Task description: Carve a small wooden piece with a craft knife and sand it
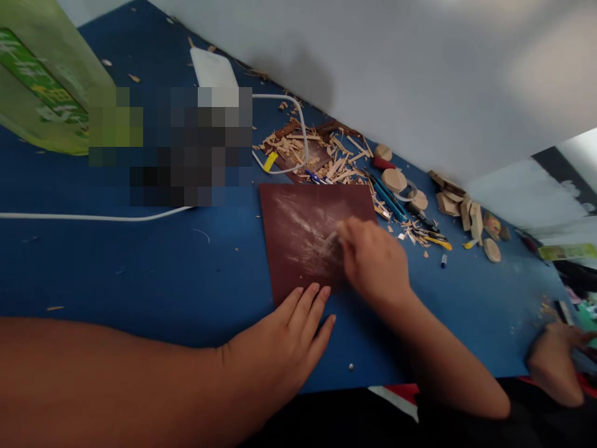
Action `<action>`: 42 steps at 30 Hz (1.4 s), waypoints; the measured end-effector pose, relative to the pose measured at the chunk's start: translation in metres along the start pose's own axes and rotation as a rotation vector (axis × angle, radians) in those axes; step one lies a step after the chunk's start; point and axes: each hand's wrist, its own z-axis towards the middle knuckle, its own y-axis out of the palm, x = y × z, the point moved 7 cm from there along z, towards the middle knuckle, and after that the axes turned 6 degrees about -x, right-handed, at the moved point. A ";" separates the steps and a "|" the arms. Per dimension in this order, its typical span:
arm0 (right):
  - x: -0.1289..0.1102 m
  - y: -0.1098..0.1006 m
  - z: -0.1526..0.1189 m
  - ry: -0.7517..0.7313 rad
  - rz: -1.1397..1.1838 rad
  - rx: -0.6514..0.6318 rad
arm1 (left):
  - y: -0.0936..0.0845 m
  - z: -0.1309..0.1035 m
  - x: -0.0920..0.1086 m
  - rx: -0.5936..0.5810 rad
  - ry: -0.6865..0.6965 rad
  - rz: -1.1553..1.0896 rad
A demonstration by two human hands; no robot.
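Note:
A dark red-brown sheet of sandpaper [289, 249] lies on the blue table, streaked with pale dust. My left hand [289, 336] is laid flat with its fingers stretched out, the fingertips resting on the sheet's near edge. Over the sheet's right part, my right hand [375, 258] is closed in a pinch and smeared by motion. From its fingertips a small pale piece [330, 239] sticks out against the dusty surface. Its kind is too blurred to make out, and the fingers hide most of it.
Wood shavings [342, 165] lie heaped behind the sandpaper. Blue pens [389, 198], round wooden discs [394, 180] and wooden blocks [448, 204] line the wall side. A white cable [140, 218] crosses the left. A green bag [41, 81] stands far left; another person's arm [555, 361] is at right.

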 end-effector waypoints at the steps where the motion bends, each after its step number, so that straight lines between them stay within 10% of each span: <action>1: -0.003 0.001 0.000 -0.047 0.012 -0.025 | 0.000 0.000 0.000 0.024 -0.011 -0.002; 42: 0.021 0.007 0.008 0.062 0.373 -0.070 | -0.004 0.000 -0.003 -0.127 0.014 -0.030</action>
